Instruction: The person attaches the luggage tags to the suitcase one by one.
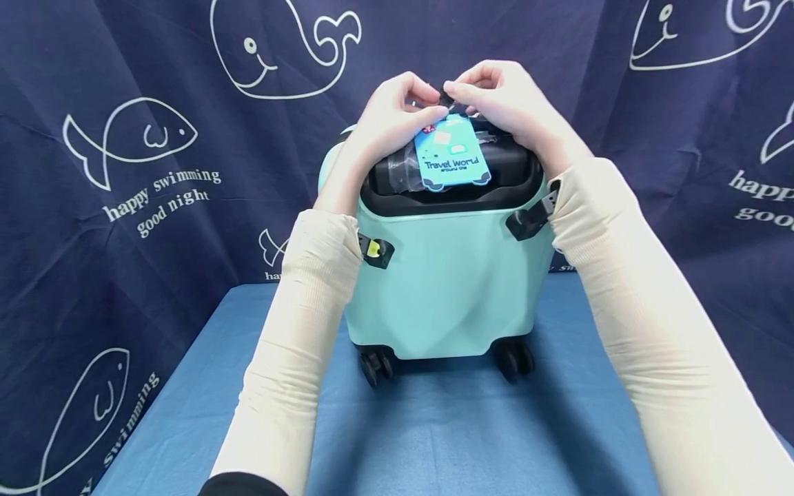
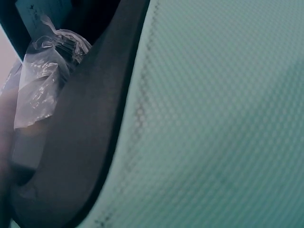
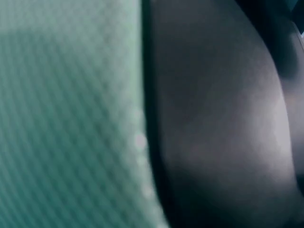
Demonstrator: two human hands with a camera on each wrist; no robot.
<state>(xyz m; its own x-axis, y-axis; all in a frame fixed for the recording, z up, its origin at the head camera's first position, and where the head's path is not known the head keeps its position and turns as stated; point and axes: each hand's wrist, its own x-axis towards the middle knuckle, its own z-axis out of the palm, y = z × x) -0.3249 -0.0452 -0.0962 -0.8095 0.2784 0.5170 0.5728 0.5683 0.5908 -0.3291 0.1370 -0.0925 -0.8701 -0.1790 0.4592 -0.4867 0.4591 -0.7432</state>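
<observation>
A mint-green suitcase [image 1: 449,282] stands upright on its black wheels, its black top panel and handle [image 1: 511,162] facing up. A blue luggage tag [image 1: 453,155] printed "Travel World" hangs over the front of the handle. My left hand [image 1: 397,114] pinches the tag's black strap [image 1: 448,98] close to the tag's top edge. From the other side my right hand [image 1: 505,96] pinches the same strap between thumb and fingers. Clear plastic wrap [image 2: 42,90] covers part of the handle. In the right wrist view, the suitcase's ribbed shell [image 3: 71,118] and black trim [image 3: 218,118] fill the frame.
The suitcase is on a blue cloth-covered table [image 1: 453,427]. Behind it hangs a dark blue curtain [image 1: 155,262] with white whale and fish drawings. Black wrist-camera mounts [image 1: 380,253] sit at both cuffs, in front of the suitcase.
</observation>
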